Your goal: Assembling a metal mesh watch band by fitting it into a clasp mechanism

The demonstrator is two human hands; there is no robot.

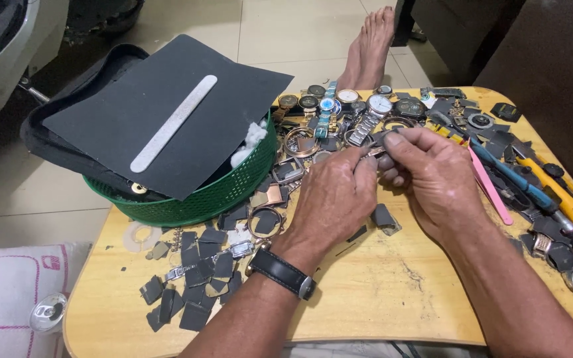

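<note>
My left hand (333, 199) and my right hand (429, 174) meet over the middle of a small wooden table (379, 298). Together their fingertips pinch a small grey watch part (376, 144), mostly hidden by the fingers. A black wristwatch (283, 272) sits on my left wrist. Just beyond the hands lies a heap of wristwatches and watch cases (339, 109). A folded grey scrap of sandpaper (386, 219) rests on the table between my hands.
A green basket (200, 199) at the left holds a black sheet with a metal file (174, 122) on it. Several grey sandpaper scraps (193, 285) lie front left. Pink tweezers (492, 189), blue and yellow tools (552, 192) lie right. A bare foot (369, 46) is beyond the table.
</note>
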